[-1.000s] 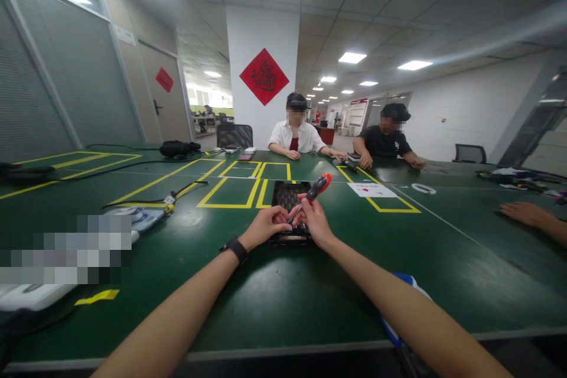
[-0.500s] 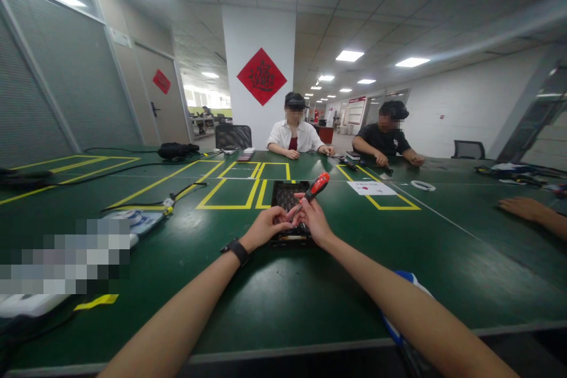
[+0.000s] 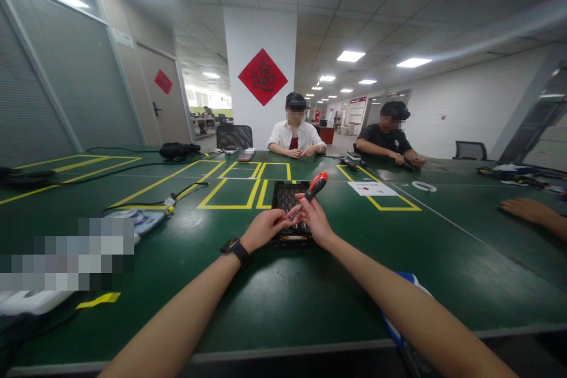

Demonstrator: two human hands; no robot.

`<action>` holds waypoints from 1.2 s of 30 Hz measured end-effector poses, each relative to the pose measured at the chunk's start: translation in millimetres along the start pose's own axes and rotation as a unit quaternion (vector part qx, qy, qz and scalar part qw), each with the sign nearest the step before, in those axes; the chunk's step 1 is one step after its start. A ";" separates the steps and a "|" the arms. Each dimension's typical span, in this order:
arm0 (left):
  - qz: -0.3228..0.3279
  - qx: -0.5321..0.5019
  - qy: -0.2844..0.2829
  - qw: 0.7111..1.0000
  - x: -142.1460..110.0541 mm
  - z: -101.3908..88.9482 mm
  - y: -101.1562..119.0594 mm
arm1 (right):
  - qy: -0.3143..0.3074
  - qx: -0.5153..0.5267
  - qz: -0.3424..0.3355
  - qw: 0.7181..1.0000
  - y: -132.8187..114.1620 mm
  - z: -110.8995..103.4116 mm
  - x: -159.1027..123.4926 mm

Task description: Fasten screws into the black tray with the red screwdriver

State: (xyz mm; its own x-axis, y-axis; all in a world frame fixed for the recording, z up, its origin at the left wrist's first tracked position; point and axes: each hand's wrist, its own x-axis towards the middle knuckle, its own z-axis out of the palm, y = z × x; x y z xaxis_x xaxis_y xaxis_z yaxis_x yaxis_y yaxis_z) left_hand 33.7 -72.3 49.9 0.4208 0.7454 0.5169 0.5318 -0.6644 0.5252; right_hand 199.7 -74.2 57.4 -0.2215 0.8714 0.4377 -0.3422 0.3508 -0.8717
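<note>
In right hand (image 3: 313, 220), screwdriver (image 3: 317, 185).

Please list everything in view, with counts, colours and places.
Screwdriver: one, red and black handle, in right hand
Case: one, black, beneath the hands
Table: one, green, foreground
Tape outlines: several, yellow, on table
Paper: one, mostly white, right of case
Ring: one, white, beyond paper
Pouch-like item: one, black, far left
Chairs: at least two, black, far side
Diamond signs: two, red, pillar and door
Ceiling lights: several, white, overhead
People: two across, white and dark tops; others partly visible
Small clutter: uncountable, mixed colours, table sides
Watch: one, black, left wrist
Left hand: one, bare, at screwdriver's lower end
Right hand: one, bare, holding screwdriver
</note>
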 end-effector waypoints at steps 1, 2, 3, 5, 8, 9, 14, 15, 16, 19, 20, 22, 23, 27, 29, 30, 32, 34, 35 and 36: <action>-0.004 0.013 0.003 1.000 0.1 0.3 -0.2 | -0.002 -0.002 -0.001 1.000 -0.5 0.3 -0.4; -0.007 0.020 0.004 1.000 0.3 0.7 -0.6 | -0.004 -0.005 -0.002 1.000 -1.0 0.5 -0.7; -0.008 0.022 0.002 1.000 0.6 1.2 -1.3 | -0.007 -0.008 -0.003 1.000 -1.5 0.7 -1.1; -0.007 0.019 -0.005 1.000 1.2 2.1 -3.0 | -0.011 -0.014 -0.004 1.000 -2.2 0.8 -1.5; -0.002 0.027 -0.011 1.000 1.6 1.9 -4.2 | -0.012 -0.020 -0.006 1.000 -2.8 0.7 -1.5; 0.003 0.033 -0.014 0.999 1.4 1.2 -3.8 | -0.011 -0.020 -0.007 1.000 -2.9 0.7 -1.4; 0.038 0.055 -0.036 0.997 0.0 -3.9 2.6 | -0.006 -0.011 -0.009 1.000 -2.8 0.9 -1.1; 0.040 0.061 -0.035 0.997 -0.2 -4.5 3.7 | -0.006 -0.010 -0.009 1.000 -2.8 1.1 -1.2; 0.040 0.068 -0.030 0.996 -0.3 -4.8 4.6 | -0.006 -0.009 -0.010 1.000 -2.9 1.3 -1.3; 0.026 0.076 -0.009 0.997 0.1 -3.7 5.1 | -0.006 -0.009 -0.014 1.000 -3.5 2.1 -2.1; 0.021 0.073 -0.005 0.997 0.4 -3.0 4.8 | -0.007 -0.010 -0.015 1.000 -3.7 2.3 -2.3; 0.015 0.065 -0.008 0.998 1.0 -1.6 3.8 | -0.012 -0.012 -0.016 1.000 -3.9 2.2 -2.6; 0.013 0.062 -0.010 0.998 1.3 -1.0 3.1 | -0.014 -0.013 -0.016 1.000 -3.7 2.1 -2.6; 0.017 0.062 -0.009 0.998 1.6 -0.4 0.6 | -0.013 -0.012 -0.014 1.000 -1.9 0.9 -1.4; 0.030 0.054 -0.013 0.998 1.2 -0.9 0.3 | -0.013 -0.008 -0.010 1.000 -1.0 0.5 -0.9; 0.036 0.048 -0.017 0.998 0.8 -1.2 0.6 | -0.013 -0.007 -0.008 1.000 -0.8 0.4 -0.7; 0.037 0.044 -0.020 0.998 0.0 -1.7 1.8 | -0.013 -0.007 -0.007 1.000 -0.7 0.5 -0.8; 0.024 0.055 -0.012 0.998 -0.6 -2.0 3.4 | -0.015 -0.009 -0.008 1.000 -0.9 0.5 -1.2; 0.017 0.063 -0.006 0.998 -0.7 -1.9 4.0 | -0.015 -0.011 -0.011 1.000 -0.9 0.4 -1.5; 0.011 0.071 0.000 0.997 -0.7 -1.8 4.3 | -0.014 -0.011 -0.014 1.000 -0.8 0.3 -1.6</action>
State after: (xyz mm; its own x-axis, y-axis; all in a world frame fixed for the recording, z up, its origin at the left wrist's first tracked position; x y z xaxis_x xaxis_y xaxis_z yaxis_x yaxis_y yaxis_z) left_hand 34.4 -75.8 52.9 0.4336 0.7303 0.5279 0.6213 -0.6666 0.4119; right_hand 200.1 -76.0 57.4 -0.2373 0.8519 0.4669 -0.3277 0.3823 -0.8640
